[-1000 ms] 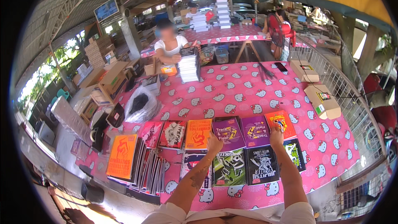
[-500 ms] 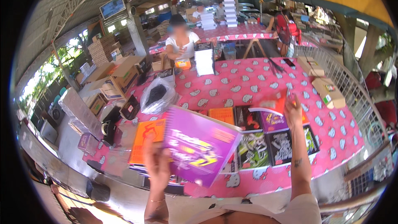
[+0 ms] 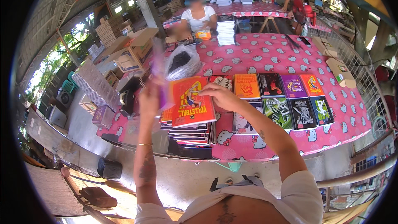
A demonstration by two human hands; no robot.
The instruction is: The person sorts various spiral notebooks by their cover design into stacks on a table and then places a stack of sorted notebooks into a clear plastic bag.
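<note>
My left hand (image 3: 150, 99) is closed on a purple notebook (image 3: 161, 72), which stands nearly edge-on and is smeared by motion. Between the fingers and thumb of my right hand (image 3: 219, 95) is the upper right edge of a red-orange notebook (image 3: 192, 103) with a player figure on its cover. This notebook lies over, or just above, a stack of spiral notebooks (image 3: 192, 135) at the table's near edge; contact is unclear. Right of the stack, two rows of notebooks lie face up, among them a green one (image 3: 276, 114), an orange one (image 3: 247, 86) and a purple one (image 3: 293, 86).
A pink patterned cloth covers the table (image 3: 257, 56). Beyond the stack sit a clear plastic bag (image 3: 182, 64) with dark contents and an open cardboard box (image 3: 134, 54). Across the table, a person in white (image 3: 199, 18) sits near a tall notebook pile (image 3: 226, 33). Metal railing (image 3: 352, 52) runs along the right.
My right hand has brought the red-orange notebook left from above the rows to the stack. My left hand has swung the purple notebook leftward and up on edge. The view has shifted.
</note>
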